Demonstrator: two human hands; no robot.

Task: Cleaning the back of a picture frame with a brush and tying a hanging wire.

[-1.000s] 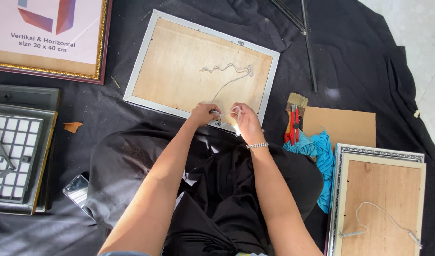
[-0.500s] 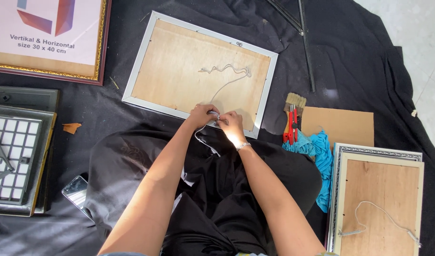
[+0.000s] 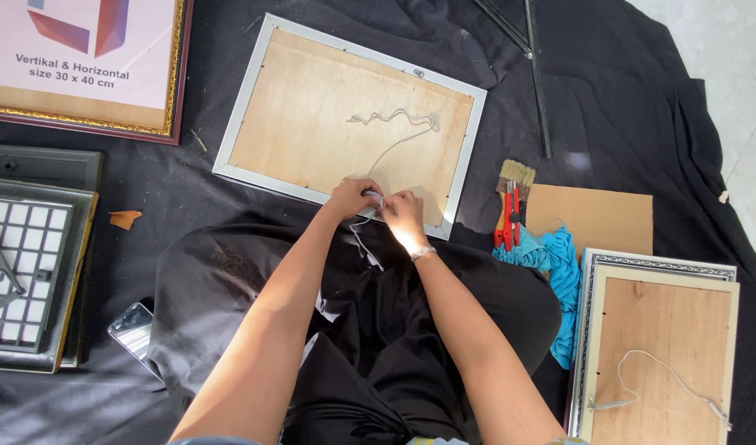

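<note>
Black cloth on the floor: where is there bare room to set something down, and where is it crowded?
Bare black cloth lies between the silver frame and the cloth's right edge, above the cardboard sheet. Crowded around the paintbrush, the red cutters and the blue rag.

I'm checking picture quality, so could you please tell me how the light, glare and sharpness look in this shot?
Head view: daylight is even and the shot is sharp; a bright patch washes out the right hand and the floor at the top right; the phone mirrors light; the black cloth hides its folds in dark.
</note>
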